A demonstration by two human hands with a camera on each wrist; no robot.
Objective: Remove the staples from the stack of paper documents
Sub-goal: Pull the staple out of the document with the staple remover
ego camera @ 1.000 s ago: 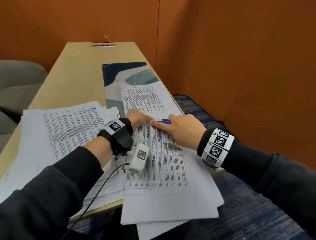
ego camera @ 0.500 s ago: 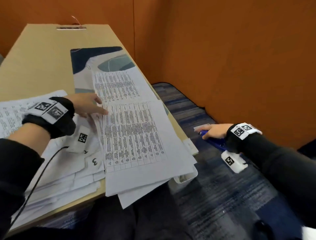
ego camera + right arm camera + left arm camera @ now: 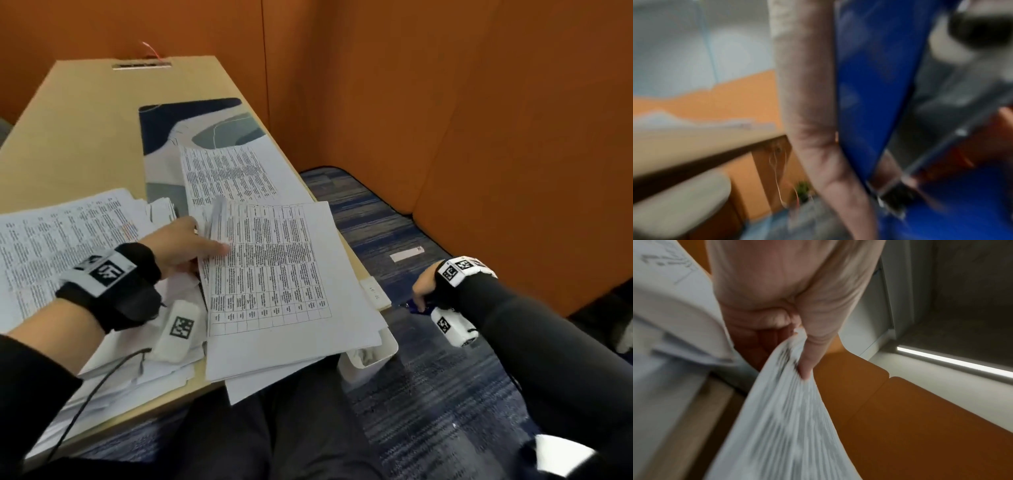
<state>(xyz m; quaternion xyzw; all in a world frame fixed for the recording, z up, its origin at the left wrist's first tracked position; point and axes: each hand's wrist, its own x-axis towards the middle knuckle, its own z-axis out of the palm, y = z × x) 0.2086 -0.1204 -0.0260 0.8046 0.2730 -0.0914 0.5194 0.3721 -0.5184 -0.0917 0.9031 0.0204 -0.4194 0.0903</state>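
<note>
A printed document (image 3: 274, 274) of several sheets lies at the table's right edge, over other loose sheets. My left hand (image 3: 212, 245) pinches its top-left corner, which is raised; the left wrist view shows the thumb (image 3: 813, 353) pressing the blurred pages (image 3: 787, 418) against the fingers. My right hand (image 3: 419, 298) is off the table to the right, low over the blue seat, and grips a blue staple remover (image 3: 412, 307). In the right wrist view, which is blurred, the remover (image 3: 869, 81) runs along my curled fingers (image 3: 807, 97). No staple can be made out.
A thick pile of printed papers (image 3: 61, 233) covers the table's left front. Another sheet (image 3: 233, 174) lies behind on a patterned desk mat (image 3: 191, 123). A white bin (image 3: 387, 346) sits under the table's right edge. Orange panels wall in the blue seat (image 3: 376, 222).
My right hand has left the document's corner and swung right and down off the table with the blue remover. My left hand stayed and now lifts the corner.
</note>
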